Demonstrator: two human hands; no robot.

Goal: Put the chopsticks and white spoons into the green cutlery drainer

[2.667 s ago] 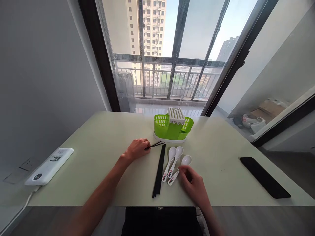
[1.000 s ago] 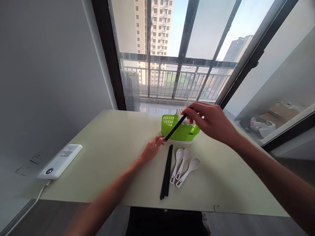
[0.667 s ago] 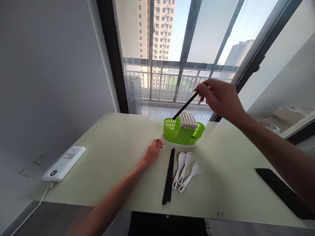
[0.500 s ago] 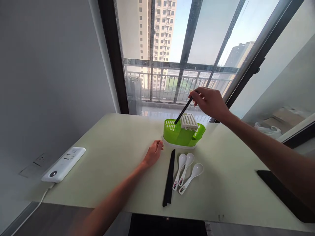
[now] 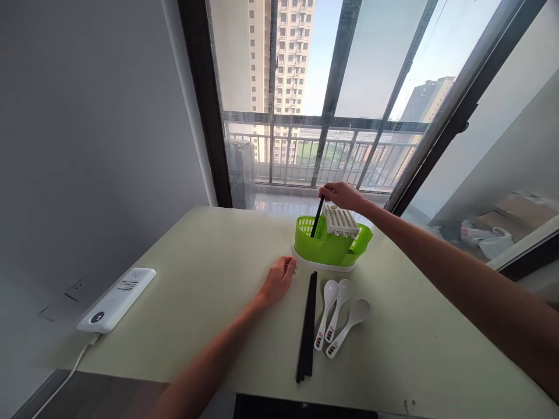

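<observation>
My right hand [image 5: 343, 195] is closed around the top of black chopsticks [image 5: 318, 216]. Their lower ends are down in the left compartment of a green utensil holder [image 5: 321, 249], tilted slightly. A white slotted piece [image 5: 340, 220] sits over the holder's middle, and a white base [image 5: 325, 266] lies under it. My left hand [image 5: 278, 280] rests on the table, fingers curled in, beside the base's left end; nothing shows in it. More black chopsticks [image 5: 307, 329] lie bundled in front of the holder. To their right are three white spoons [image 5: 331, 291], bowls pointing away from me.
A white power bank [image 5: 116, 302] with a cable [image 5: 78, 364] lies at the left of the pale table [image 5: 209, 256], by the grey wall. Behind the table is a large window with dark frames. Plastic bags [image 5: 484, 235] and a cardboard box are beyond, at the right.
My right hand has moved down and left, lowering the chopsticks deeper into the left compartment and bringing them more upright. My left hand stays beside the base. The view has shifted slightly.
</observation>
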